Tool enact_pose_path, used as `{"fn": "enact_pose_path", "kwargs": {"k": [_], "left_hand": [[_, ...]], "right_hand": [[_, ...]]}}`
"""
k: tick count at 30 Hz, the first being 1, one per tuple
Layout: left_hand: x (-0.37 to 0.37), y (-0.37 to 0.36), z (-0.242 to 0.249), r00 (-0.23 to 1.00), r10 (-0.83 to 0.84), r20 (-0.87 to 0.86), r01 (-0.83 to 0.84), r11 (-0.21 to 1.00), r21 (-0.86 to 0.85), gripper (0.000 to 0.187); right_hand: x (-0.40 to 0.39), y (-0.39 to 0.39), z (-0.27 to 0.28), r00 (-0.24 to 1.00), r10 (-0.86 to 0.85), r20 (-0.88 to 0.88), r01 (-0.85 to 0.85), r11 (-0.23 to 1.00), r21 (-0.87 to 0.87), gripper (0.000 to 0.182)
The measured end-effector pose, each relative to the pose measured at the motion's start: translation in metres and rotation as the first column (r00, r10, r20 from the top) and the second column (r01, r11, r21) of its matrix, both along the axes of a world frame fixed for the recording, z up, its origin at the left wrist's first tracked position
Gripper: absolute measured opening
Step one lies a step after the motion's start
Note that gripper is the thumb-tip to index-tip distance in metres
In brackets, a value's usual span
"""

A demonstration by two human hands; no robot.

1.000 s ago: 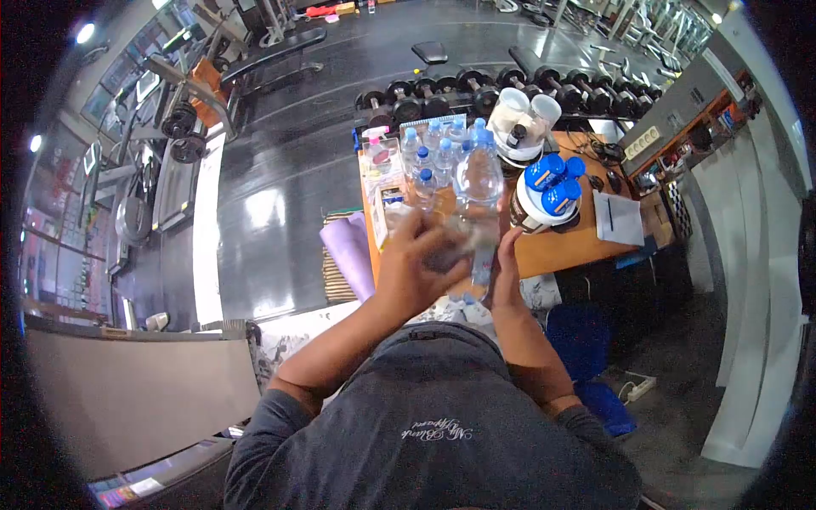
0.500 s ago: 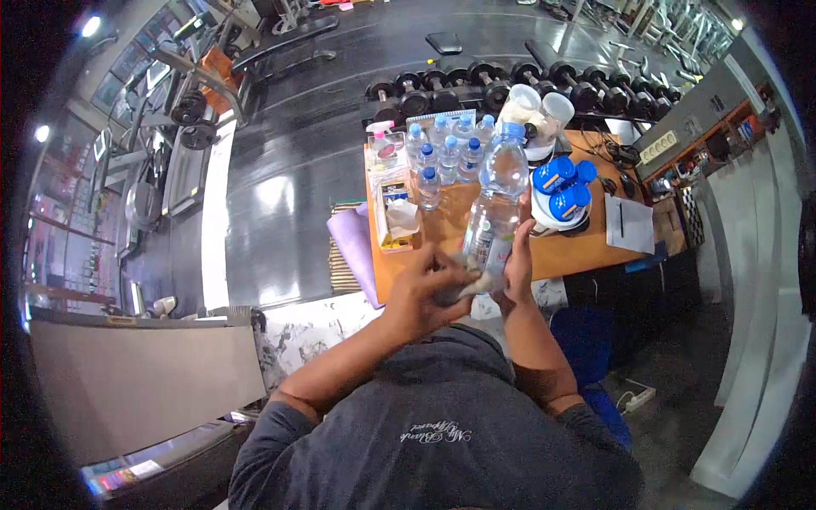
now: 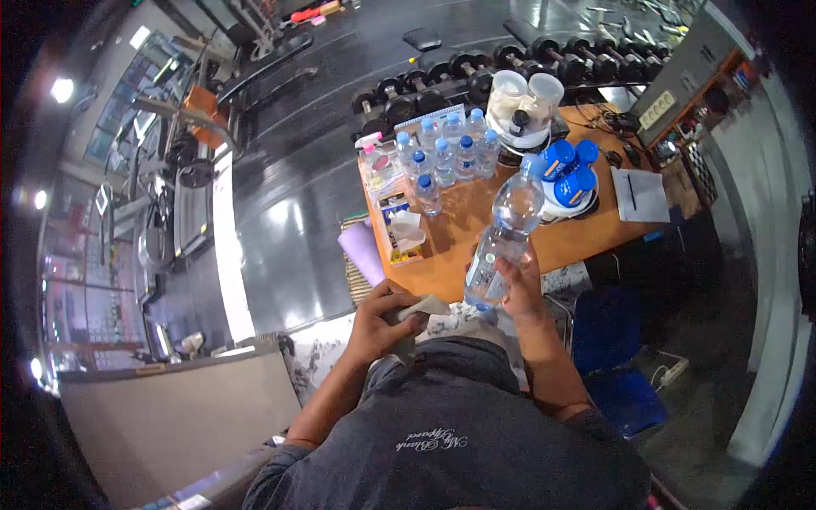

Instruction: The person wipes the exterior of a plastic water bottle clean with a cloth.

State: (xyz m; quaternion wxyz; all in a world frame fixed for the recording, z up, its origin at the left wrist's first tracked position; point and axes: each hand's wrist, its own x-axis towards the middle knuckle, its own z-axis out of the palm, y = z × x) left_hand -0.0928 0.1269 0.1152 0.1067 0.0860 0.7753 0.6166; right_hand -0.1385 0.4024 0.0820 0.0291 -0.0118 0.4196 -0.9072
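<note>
My right hand (image 3: 524, 285) is wrapped round a large clear plastic bottle (image 3: 501, 246) with a pale blue cap, tilted above the table's front edge. A pale cloth (image 3: 425, 307) is pinched in my left hand (image 3: 382, 323), to the left of the bottle and apart from it. On the orange-brown table (image 3: 459, 229) stands a group of smaller bottles (image 3: 443, 161) with blue caps. Blue-lidded containers (image 3: 573, 185) sit on a white tub just behind the large bottle.
Clear tubs (image 3: 510, 89) stand at the table's back. A spray bottle (image 3: 372, 153), a box with tissue (image 3: 404, 229) and a purple roll (image 3: 361, 253) are at the left. Paper (image 3: 639, 197) lies right; a blue chair (image 3: 608, 331) stands below. Dumbbells (image 3: 467, 72) line the back.
My left hand has drawn away from the bottle, down and left, with the cloth. The large bottle has shifted slightly right in my right hand. The camera view has tilted.
</note>
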Motion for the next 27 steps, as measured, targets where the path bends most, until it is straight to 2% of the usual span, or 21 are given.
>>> {"fn": "enact_pose_path", "kwargs": {"k": [3, 4, 7, 11, 13, 14, 15, 16, 17, 19, 20, 23, 24, 27], "left_hand": [[-0.007, -0.034, -0.001, 0.999, -0.04, 0.013, 0.037, 0.981, 0.189, 0.024], [-0.009, -0.046, -0.002, 0.996, -0.089, -0.002, 0.087, 0.976, 0.197, 0.021], [-0.01, -0.09, -0.01, 0.982, -0.132, 0.131, 0.095, 0.961, 0.259, 0.02], [-0.02, -0.138, -0.025, 0.932, -0.303, 0.198, 0.241, 0.928, 0.285, 0.018], [-0.019, -0.146, -0.016, 0.866, -0.425, 0.264, 0.347, 0.891, 0.294, 0.018], [-0.019, -0.146, -0.025, 0.867, -0.457, 0.2, 0.409, 0.881, 0.237, 0.017], [-0.014, -0.14, -0.006, 0.816, -0.516, 0.262, 0.441, 0.848, 0.294, 0.017], [-0.013, -0.14, -0.018, 0.807, -0.554, 0.207, 0.514, 0.83, 0.216, 0.017], [-0.012, -0.139, -0.03, 0.787, -0.6, 0.144, 0.585, 0.799, 0.137, 0.017], [0.003, -0.125, -0.014, 0.679, -0.695, 0.236, 0.682, 0.716, 0.149, 0.018], [0.012, -0.117, -0.011, 0.629, -0.735, 0.253, 0.725, 0.672, 0.148, 0.018], [0.033, -0.101, -0.021, 0.481, -0.831, 0.28, 0.829, 0.535, 0.162, 0.019], [0.044, -0.094, -0.02, 0.43, -0.852, 0.298, 0.853, 0.492, 0.175, 0.02], [0.08, -0.08, -0.018, 0.253, -0.916, 0.312, 0.93, 0.319, 0.185, 0.021]], "right_hand": [[0.018, -0.034, -0.007, 0.998, -0.061, 0.032, 0.061, 0.998, -0.024, 0.068], [0.025, -0.047, -0.009, 0.996, -0.089, 0.031, 0.09, 0.996, -0.026, 0.069], [0.053, -0.095, -0.01, 0.982, -0.187, 0.039, 0.188, 0.982, -0.012, 0.07], [0.095, -0.16, -0.019, 0.938, -0.346, 0.024, 0.343, 0.936, 0.08, 0.071], [0.127, -0.189, -0.017, 0.879, -0.473, 0.063, 0.462, 0.876, 0.136, 0.073], [0.144, -0.202, -0.011, 0.832, -0.545, 0.104, 0.528, 0.835, 0.155, 0.075], [0.165, -0.214, -0.006, 0.771, -0.619, 0.151, 0.597, 0.784, 0.171, 0.077], [0.184, -0.219, -0.002, 0.764, -0.614, 0.2, 0.569, 0.787, 0.239, 0.084], [0.201, -0.225, -0.003, 0.732, -0.662, 0.163, 0.614, 0.744, 0.265, 0.08], [0.235, -0.237, -0.009, 0.666, -0.742, 0.071, 0.689, 0.649, 0.321, 0.072], [0.254, -0.243, -0.001, 0.609, -0.787, 0.095, 0.694, 0.587, 0.416, 0.073], [0.3, -0.263, -0.021, 0.416, -0.901, 0.124, 0.735, 0.414, 0.537, 0.084], [0.316, -0.268, -0.003, 0.379, -0.916, 0.135, 0.779, 0.394, 0.488, 0.083], [0.363, -0.29, -0.002, 0.255, -0.951, 0.173, 0.85, 0.306, 0.428, 0.084]]}}
